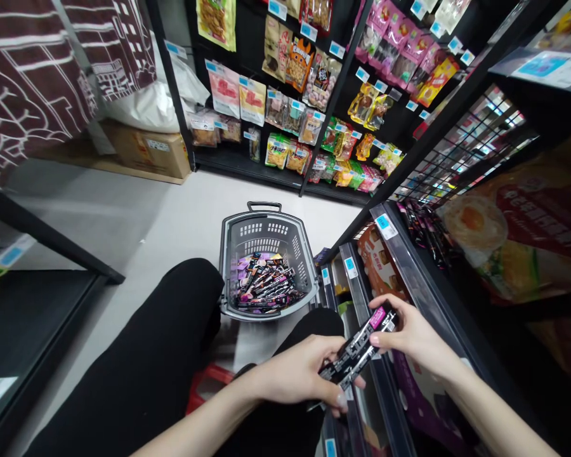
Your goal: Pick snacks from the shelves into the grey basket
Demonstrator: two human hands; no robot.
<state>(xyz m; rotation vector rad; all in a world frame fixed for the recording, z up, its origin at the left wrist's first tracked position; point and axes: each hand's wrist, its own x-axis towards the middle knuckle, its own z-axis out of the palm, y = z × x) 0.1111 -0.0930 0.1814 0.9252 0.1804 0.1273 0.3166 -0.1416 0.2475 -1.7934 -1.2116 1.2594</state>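
Between my two hands is a small bundle of slim black snack packets with a pink label at the upper end. My left hand wraps round the lower end, and my right hand pinches the upper end. On the floor ahead stands a grey shopping basket with many similar packets heaped in it, some purple ones on the left. More dark packets lie on the shelf to the right, beyond my right hand. The exact number of packets held cannot be made out.
A shelf edge with price tags runs close along the right. Hanging snack bags fill the rack ahead. A cardboard box rests at the back left, and a dark low shelf stands on the left. Something red lies below my legs.
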